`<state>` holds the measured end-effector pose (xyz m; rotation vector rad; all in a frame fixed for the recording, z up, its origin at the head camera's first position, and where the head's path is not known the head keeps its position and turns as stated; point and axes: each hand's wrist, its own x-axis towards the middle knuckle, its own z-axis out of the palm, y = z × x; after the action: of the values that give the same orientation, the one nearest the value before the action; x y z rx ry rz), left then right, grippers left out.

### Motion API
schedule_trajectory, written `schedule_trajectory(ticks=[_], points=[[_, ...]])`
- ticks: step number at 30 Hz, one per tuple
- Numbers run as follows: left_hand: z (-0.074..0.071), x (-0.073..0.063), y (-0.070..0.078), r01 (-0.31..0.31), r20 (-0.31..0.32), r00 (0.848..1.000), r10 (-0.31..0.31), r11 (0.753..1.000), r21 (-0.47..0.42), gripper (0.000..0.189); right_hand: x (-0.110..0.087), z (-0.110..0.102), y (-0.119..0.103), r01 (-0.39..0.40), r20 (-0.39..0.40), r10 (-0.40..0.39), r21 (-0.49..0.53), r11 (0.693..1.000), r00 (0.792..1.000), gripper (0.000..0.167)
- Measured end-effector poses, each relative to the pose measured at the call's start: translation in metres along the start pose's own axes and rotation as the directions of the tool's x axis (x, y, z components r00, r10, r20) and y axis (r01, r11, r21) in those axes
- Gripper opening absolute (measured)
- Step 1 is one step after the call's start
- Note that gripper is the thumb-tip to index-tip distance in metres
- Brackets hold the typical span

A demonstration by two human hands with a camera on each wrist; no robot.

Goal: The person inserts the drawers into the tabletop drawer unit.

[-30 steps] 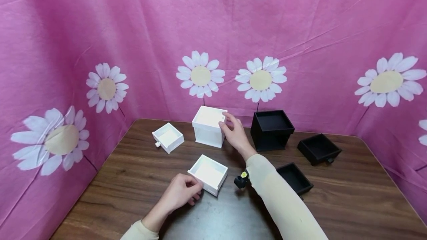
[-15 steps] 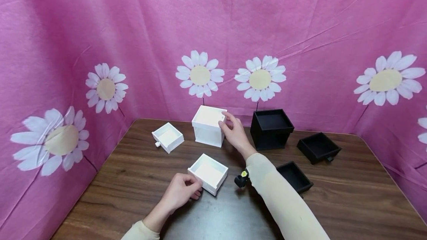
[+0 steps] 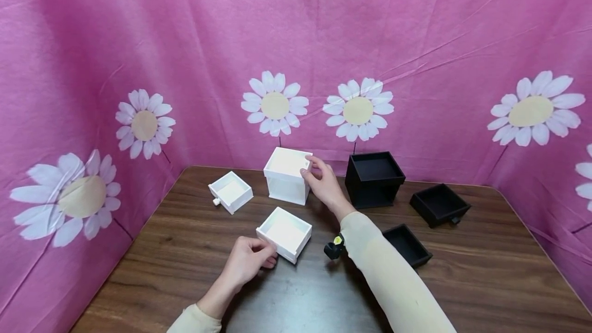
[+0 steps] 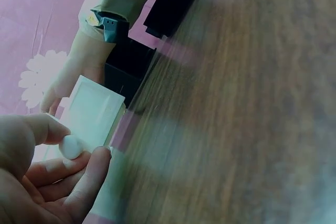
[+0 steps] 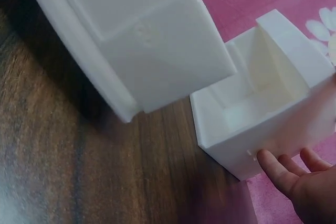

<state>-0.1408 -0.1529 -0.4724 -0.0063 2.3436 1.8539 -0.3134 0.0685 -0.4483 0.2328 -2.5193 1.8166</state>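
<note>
Left hand [image 3: 247, 261], lower centre of frame — fingers pinch white knob [image 4: 70, 147] of white drawer [image 3: 284, 234]. Drawer, below frame centre, now sits farther forward than half second ago, seemingly lifted off surface [image 3: 481, 276]; gap to white box [image 3: 287, 189] narrows, bringing parts closer. Right hand [image 3: 326, 186] — fingers spread, touching box's right side, upper middle.

A pink daisy-printed cloth [image 3: 208, 30] hangs behind the wooden table [image 3: 490, 271].
</note>
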Motion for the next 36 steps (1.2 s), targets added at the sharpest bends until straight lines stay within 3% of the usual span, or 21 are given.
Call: schedule_trajectory(ticks=[6, 17, 36], points=[[0.000, 0.008, -0.001, 0.035, -0.036, 0.999, -0.038, 0.997, -0.064, 0.022, 0.000, -0.001, -0.001, -0.002, 0.015, 0.001, 0.020, 1.000, 1.000, 0.056], [0.004, 0.021, -0.003, 0.030, -0.116, 0.992, -0.047, 0.990, -0.140, 0.022, 0.000, -0.001, 0.000, -0.007, 0.024, 0.006, 0.032, 0.999, 1.000, 0.056], [0.009, 0.046, -0.004, 0.003, -0.201, 0.979, -0.032, 0.989, -0.146, 0.023, 0.001, -0.003, 0.002, -0.007, 0.037, 0.006, 0.051, 0.999, 0.999, 0.057]])
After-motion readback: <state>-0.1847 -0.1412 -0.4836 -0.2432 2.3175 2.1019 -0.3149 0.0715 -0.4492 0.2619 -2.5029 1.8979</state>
